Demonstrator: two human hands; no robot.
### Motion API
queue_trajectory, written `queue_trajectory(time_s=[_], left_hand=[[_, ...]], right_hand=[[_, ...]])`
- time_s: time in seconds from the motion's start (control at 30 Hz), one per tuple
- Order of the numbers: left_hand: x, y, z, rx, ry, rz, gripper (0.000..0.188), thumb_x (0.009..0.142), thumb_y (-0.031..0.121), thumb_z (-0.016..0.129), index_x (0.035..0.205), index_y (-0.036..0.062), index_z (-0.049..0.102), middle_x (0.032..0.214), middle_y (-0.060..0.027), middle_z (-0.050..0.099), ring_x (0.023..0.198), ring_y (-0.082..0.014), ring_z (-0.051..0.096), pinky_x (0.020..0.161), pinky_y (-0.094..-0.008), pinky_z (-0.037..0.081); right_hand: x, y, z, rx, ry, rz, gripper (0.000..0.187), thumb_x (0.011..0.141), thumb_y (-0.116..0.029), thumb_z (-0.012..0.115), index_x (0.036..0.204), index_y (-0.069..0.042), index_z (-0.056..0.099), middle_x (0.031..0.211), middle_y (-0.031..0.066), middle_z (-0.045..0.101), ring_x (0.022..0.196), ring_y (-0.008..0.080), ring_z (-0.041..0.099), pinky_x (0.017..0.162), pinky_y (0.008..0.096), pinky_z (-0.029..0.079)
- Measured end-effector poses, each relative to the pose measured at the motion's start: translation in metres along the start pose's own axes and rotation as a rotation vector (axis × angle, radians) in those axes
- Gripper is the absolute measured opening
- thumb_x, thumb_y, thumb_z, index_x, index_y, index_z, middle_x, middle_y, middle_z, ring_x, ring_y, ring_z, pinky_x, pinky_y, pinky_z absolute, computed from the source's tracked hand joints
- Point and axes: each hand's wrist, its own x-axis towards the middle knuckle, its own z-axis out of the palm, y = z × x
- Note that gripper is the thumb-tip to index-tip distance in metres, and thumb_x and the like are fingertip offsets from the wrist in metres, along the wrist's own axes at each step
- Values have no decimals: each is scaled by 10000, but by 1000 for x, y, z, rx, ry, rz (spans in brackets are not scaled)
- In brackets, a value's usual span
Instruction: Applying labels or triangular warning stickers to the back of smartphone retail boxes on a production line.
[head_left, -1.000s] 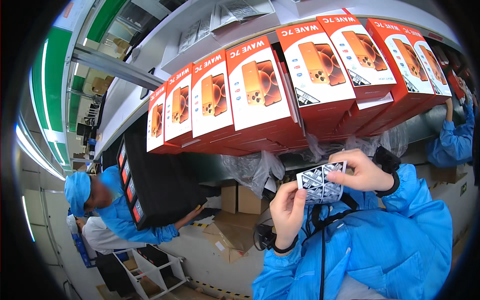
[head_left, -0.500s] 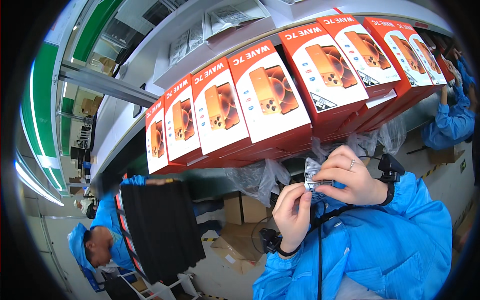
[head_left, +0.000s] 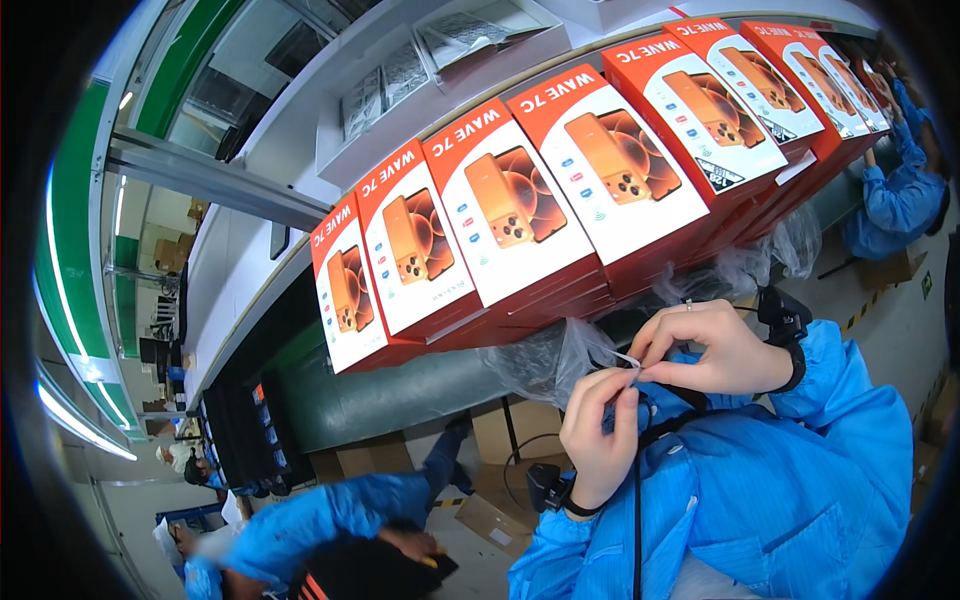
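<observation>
In front of my chest, both hands meet at a thin white strip, held nearly edge-on. My left hand is closed, with its thumb and index finger pinching the lower end. From the right, my right hand pinches the same strip, fingertips touching those of the left. Whatever else lies between the fingers is hidden. Just beyond the hands stand stacked red-and-white phone boxes in a long row. A crumpled clear plastic bag hangs right beside the fingers.
The boxes stand along a dark green conveyor belt. Behind them a white tray holds silvery packs on a shelf. A co-worker in blue bends at lower left; another person is at far right. Cardboard boxes lie on the floor.
The small silvery-white sheet in my fingers now shows only as a narrow strip. The co-worker at left has moved nearer, and the black-covered rack there appears farther off. My view has shifted slightly.
</observation>
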Motion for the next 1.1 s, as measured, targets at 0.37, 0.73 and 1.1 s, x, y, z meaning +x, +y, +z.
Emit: queue_trajectory(time_s=[0.37, 0.73, 1.1], left_hand=[[3, -23, -23, 261, 240, -37, 125, 831, 56, 626, 903, -36, 580, 781, -113, 642, 669, -121, 597, 592, -248, 466], [15, -21, -16, 377, 131, -44, 154, 793, 34, 643, 919, -28, 580, 793, -136, 651, 662, -221, 634, 594, -289, 481], [21, -24, -13, 358, 99, -125, 186, 817, 79, 646, 932, -51, 579, 749, -117, 648, 645, -159, 619, 597, -252, 471]], right_hand=[[80, -73, -61, -216, -360, 173, 155, 766, -126, 613, 768, 29, 632, 649, 110, 620, 622, 179, 627, 602, 280, 502], [125, -52, -81, -169, -438, 520, 159, 827, -111, 577, 802, 40, 620, 613, 72, 623, 527, 104, 629, 489, 210, 468], [120, -50, -82, -213, -393, 387, 158, 774, -78, 551, 735, 65, 606, 582, 123, 597, 546, 192, 603, 554, 302, 469]])
